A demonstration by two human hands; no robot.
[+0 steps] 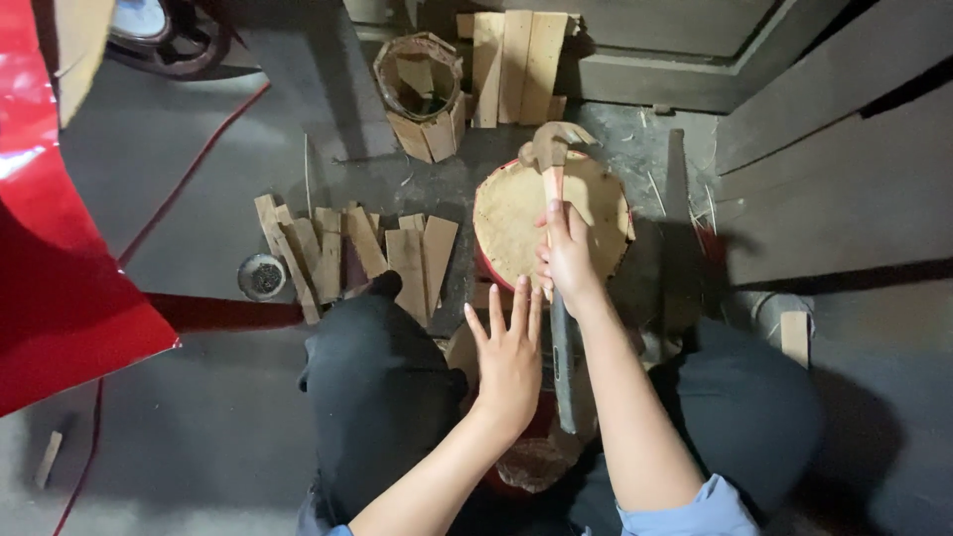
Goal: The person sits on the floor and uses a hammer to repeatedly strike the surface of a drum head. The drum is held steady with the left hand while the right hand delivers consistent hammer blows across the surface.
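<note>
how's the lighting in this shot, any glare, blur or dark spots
Head view: dim overall, light falling on the round pale drum top and the forearms. Glare on the glossy red panel at left. Right hand gripping the wooden-handled claw hammer is sharp; left hand slightly soft. Black trousers and the right edge sink into shadow.

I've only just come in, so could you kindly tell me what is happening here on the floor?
A person sits on the floor with a round drum between the knees. The right hand grips a claw hammer by its wooden handle, the head raised over the drum's far rim. The left hand is open, fingers spread, just short of the drum's near edge and holding nothing. Short wooden slats lie to the left, and a partly built slat barrel stands behind.
</note>
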